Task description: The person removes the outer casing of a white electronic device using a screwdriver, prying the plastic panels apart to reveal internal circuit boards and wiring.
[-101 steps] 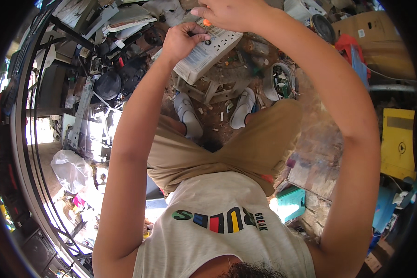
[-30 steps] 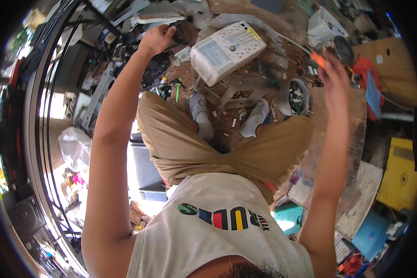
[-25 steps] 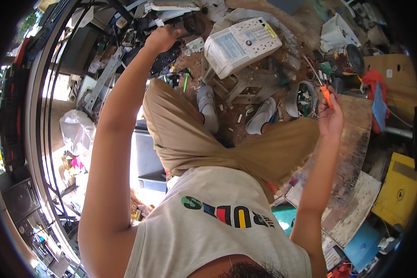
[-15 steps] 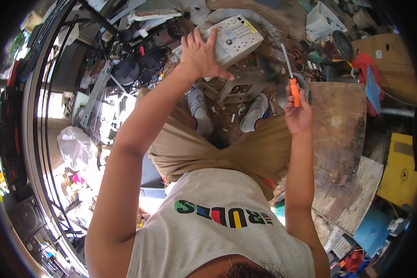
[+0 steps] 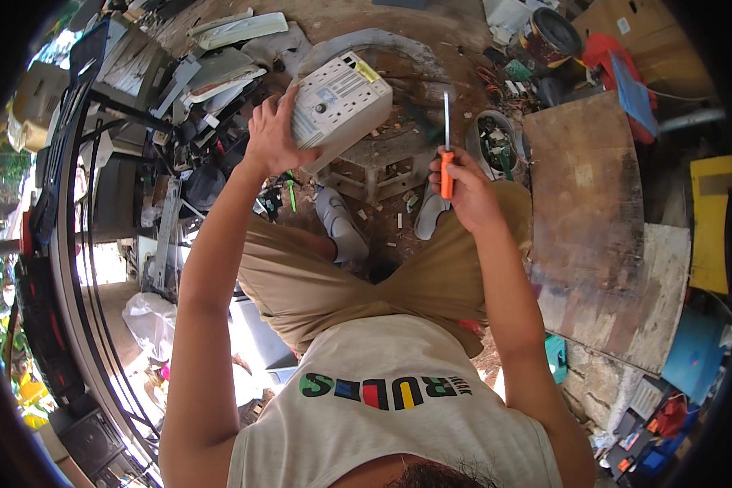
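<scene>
We find the right hand (image 5: 470, 191) clamped on a screwdriver (image 5: 447, 175), its fingers and thumb closed about the orange handle. The metal shaft points away from the person, and its tip stands to the right of the box, apart from it.

We find the left hand (image 5: 270, 142) against the near left end of a pale box (image 5: 342, 118), fingers spread on it and thumb along its lower edge. We cannot tell whether the grip is firm. The box bears slotted sockets, a dark round knob and a yellow label on its upper face. It is positioned over a low, worn stool (image 5: 372, 180), tilted to our view; the contact beneath is hidden.

Nearer the person, two light grey shoes (image 5: 339, 224) stand on the littered ground, by the stool. A green stick-like item (image 5: 291, 193) lies left of them.

To the right, we note a round container (image 5: 477, 150) of scrap, then a stained brown board (image 5: 586, 195) with a paler board (image 5: 626, 297) adjoining its near end. Farther right, we record a yellow panel (image 5: 712, 220) and a blue container (image 5: 695, 350).
</scene>
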